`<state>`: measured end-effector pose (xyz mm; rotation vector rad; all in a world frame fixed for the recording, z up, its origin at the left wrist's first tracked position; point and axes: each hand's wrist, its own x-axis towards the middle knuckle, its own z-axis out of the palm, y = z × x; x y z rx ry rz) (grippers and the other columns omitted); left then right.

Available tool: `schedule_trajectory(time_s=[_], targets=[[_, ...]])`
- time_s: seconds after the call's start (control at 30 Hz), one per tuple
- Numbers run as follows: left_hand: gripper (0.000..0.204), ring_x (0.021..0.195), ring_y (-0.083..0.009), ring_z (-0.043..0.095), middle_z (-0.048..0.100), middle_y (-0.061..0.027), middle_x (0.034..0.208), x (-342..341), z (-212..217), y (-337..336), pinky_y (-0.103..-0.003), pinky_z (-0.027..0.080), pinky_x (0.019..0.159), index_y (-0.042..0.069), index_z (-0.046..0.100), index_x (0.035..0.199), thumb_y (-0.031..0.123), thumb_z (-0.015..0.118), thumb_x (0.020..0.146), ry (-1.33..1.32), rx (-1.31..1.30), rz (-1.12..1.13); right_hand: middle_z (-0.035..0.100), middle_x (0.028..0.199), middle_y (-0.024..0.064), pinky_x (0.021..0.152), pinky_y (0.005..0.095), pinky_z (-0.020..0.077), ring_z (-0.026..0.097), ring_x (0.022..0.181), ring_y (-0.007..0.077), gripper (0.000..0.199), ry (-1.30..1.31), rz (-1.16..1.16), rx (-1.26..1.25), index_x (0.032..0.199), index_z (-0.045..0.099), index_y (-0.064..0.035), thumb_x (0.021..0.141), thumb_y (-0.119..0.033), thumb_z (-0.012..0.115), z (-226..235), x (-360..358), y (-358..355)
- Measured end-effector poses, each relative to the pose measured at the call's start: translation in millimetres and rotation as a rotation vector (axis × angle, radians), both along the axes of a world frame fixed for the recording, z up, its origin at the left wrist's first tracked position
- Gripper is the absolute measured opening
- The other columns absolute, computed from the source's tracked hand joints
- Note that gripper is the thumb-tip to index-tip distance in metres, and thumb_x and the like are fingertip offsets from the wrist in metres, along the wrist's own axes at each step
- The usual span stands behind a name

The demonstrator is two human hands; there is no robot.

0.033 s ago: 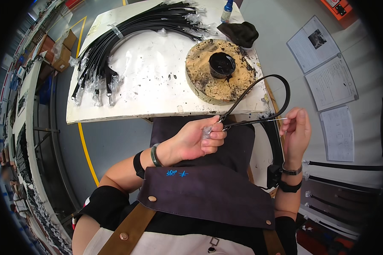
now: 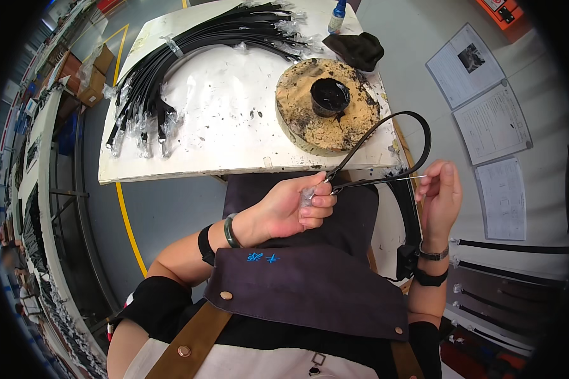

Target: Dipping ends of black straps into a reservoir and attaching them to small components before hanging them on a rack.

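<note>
A narrow black strap (image 2: 427, 142) is bent into a loop in front of me. My left hand (image 2: 300, 205) is closed around its two ends, where metal fittings show beside crinkled clear plastic wrap (image 2: 307, 196). Between the fingertips of my right hand (image 2: 441, 196) is a thin, needle-like metal tool (image 2: 416, 177). It points left along the lower run of the strap and appears to meet its edge. Beyond the loop, a small black cup (image 2: 330, 98) of dark, glossy liquid stands on a round, stained tan block (image 2: 294, 110).
The white table (image 2: 215, 126), spotted black, carries a bundle of black straps (image 2: 171, 57) with plastic-wrapped ends. A dark cloth (image 2: 355, 50) and a blue-capped bottle (image 2: 337, 18) lie at the back right. Paper sheets (image 2: 493, 123) and more straps (image 2: 512, 247) hang on the right.
</note>
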<state>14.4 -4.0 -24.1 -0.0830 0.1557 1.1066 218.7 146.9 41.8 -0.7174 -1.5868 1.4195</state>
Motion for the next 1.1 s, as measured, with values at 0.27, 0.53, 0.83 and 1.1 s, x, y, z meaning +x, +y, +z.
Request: schedule_trajectory(time_s=[0.27, 0.53, 0.83, 1.1], targets=[[0.036, 0.046, -0.0062, 0.028, 0.037, 0.0019, 0.064, 1.4, -5.7, -7.1, -0.021, 0.023, 0.041, 0.013, 0.039, 0.068, 0.036, 0.035, 0.095, 0.290, -0.019, 0.020, 0.052, 0.070, 0.0050, 0.048, 0.0204, 0.0428, 0.048, 0.057, 0.0081, 0.030, 0.054, -0.023, 0.114, 0.084, 0.052, -0.0015, 0.096, -0.025, 0.037, 44.1, -23.9, 17.3], [0.039, 0.045, -0.0044, 0.025, 0.038, 0.0035, 0.063, 4.1, -6.0, -12.3, -0.020, 0.021, 0.042, 0.013, 0.041, 0.067, 0.039, 0.033, 0.096, 0.606, 0.010, -0.006, 0.058, 0.077, 0.0007, 0.054, 0.0170, 0.0430, 0.052, 0.066, 0.0047, 0.028, -0.232, 0.321, 0.310, 0.090, 0.058, -0.0022, 0.094, -0.026, 0.044, 33.4, -109.9, 79.1], [0.042, 0.050, -0.0038, 0.033, 0.043, 0.0047, 0.060, -4.6, 30.9, -8.1, -0.019, 0.027, 0.047, 0.010, 0.051, 0.069, 0.040, 0.037, 0.095, 1.320, 0.237, 0.016, 0.060, 0.087, 0.0029, 0.075, 0.0236, 0.0426, 0.055, 0.081, 0.0121, 0.021, -0.446, 0.081, 0.658, 0.094, 0.060, -0.0008, 0.090, -0.020, 0.052, 71.2, -55.7, 72.1], [0.045, 0.060, -0.0065, 0.041, 0.046, 0.0010, 0.064, 16.1, 90.6, 41.9, -0.023, 0.036, 0.058, 0.004, 0.052, 0.071, 0.036, 0.034, 0.097, 1.814, 0.753, 0.056, 0.058, 0.074, 0.0055, 0.071, 0.0333, 0.0410, 0.054, 0.075, 0.0220, 0.014, -0.763, 0.545, 0.805, 0.086, 0.063, -0.0032, 0.081, -0.016, 0.060, 88.0, 16.5, 9.1]])
